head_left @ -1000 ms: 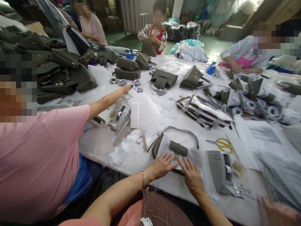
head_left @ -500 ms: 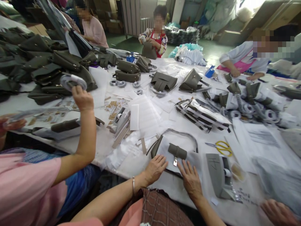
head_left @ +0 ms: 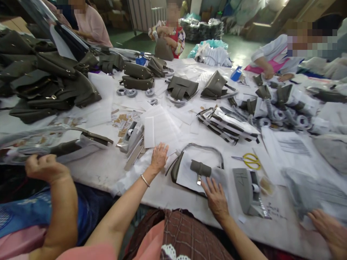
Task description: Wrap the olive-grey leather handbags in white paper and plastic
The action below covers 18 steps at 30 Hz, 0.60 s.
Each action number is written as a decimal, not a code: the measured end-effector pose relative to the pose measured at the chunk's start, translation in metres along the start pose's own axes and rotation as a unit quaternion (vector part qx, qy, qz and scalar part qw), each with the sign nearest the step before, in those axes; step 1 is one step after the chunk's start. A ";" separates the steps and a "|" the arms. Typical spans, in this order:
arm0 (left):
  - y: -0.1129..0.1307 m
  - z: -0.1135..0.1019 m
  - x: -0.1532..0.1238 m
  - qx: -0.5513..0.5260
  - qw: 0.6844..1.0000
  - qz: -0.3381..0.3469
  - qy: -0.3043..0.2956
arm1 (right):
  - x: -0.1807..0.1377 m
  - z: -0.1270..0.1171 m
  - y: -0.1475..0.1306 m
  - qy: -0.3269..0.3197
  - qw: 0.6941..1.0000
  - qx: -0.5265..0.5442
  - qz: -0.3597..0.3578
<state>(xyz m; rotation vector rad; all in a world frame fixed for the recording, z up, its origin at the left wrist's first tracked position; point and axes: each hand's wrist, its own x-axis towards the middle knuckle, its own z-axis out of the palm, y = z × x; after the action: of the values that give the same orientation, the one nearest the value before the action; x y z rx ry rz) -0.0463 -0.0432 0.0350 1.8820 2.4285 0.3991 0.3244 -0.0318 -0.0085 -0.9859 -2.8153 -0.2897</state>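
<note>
A dark olive handbag [head_left: 177,171] lies on the table before me, with white sheet [head_left: 187,177] over its front and its wrapped strap looped behind. Its rolled flap part [head_left: 201,168] and metal clasp [head_left: 199,180] show on top. My right hand [head_left: 217,198] rests on the bag's lower right with fingers spread, just beside the clasp. Reaching past the bag's left side, my left hand [head_left: 159,157] is over the edge of a stack of white foam sheets [head_left: 165,126]. Its fingers are stretched out, and I see nothing gripped in them.
Yellow-handled scissors [head_left: 251,161] and a grey tape dispenser [head_left: 242,191] lie right of the bag. Another dispenser [head_left: 131,134] stands by the sheets. Bags pile up at left [head_left: 54,79]. A co-worker's hand [head_left: 48,168] is at left, another [head_left: 325,220] at lower right.
My left hand has left the bag's left side and moved forward and left to the white sheets. My right hand stays on the bag. The co-worker at left has lowered a hand with a wrapped coil.
</note>
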 end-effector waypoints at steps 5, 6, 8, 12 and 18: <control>-0.020 0.010 -0.028 -0.046 0.998 -0.035 0.016 | 0.000 -0.002 0.000 -0.019 1.000 0.018 0.009; -0.023 0.012 -0.037 -0.057 0.997 -0.043 0.023 | 0.000 -0.002 0.000 -0.020 1.000 0.019 0.009; -0.025 0.016 -0.056 -0.070 0.996 -0.046 0.026 | -0.001 -0.001 0.000 -0.019 1.000 0.020 0.008; -0.020 0.023 -0.079 -0.071 0.997 -0.002 -0.028 | -0.003 0.000 0.000 -0.020 1.000 0.019 0.010; -0.022 0.020 -0.082 -0.147 0.986 -0.077 0.007 | -0.005 0.005 0.001 -0.005 1.000 0.019 0.004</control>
<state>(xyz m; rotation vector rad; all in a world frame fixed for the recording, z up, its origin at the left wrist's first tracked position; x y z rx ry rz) -0.0419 -0.1235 0.0001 1.5657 2.3461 0.7181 0.3286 -0.0333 -0.0143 -0.9921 -2.8147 -0.2310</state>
